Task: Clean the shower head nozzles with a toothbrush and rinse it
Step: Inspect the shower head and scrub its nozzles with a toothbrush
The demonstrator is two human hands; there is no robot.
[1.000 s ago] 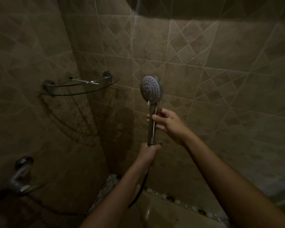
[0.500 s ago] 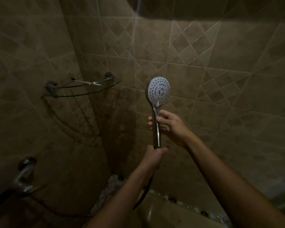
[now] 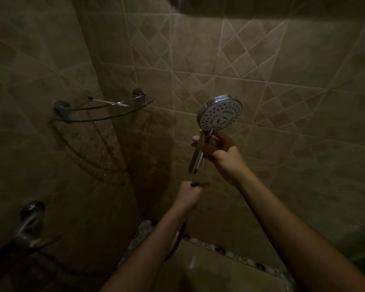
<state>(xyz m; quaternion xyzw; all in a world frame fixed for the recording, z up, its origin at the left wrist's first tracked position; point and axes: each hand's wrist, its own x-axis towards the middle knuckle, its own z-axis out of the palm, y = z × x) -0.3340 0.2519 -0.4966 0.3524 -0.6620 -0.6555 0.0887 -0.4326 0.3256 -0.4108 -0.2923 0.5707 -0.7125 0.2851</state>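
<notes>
Against the far tiled wall [image 3: 287, 60], the shower head [image 3: 220, 113] has come free of its hose [image 3: 178, 243]. Half a second ago the left hand [image 3: 188, 193] was clamped at the foot of the chrome handle [image 3: 196, 161], where hose and handle met. Now that hand sits lower, with open wall showing between it and the bare end of the handle. Its fingers are curled tight round the dark hose end, which just peeks out of the fist. The right hand [image 3: 217, 151] has its fingers and thumb wrapped round the upper handle, just under the round face. It holds the head upright and slightly tilted, nozzles turned toward the camera more squarely than before. With the head loose in one hand, I judge it ready for scrubbing, but neither hand holds a toothbrush and both are occupied. The left will likely need to let the hose go first. To the left, a glass corner shelf [image 3: 105, 118] is fixed in the corner, well apart from the hands. A thin pale bar [image 3: 111, 102] lies along it, and the dim light leaves me unable to tell whether that is a rail or a brush. A chrome tap [image 3: 30, 218] juts out at near left, and the hose trails down past a pebble strip [image 3: 198, 242]. Nothing blocks the nozzles themselves.
</notes>
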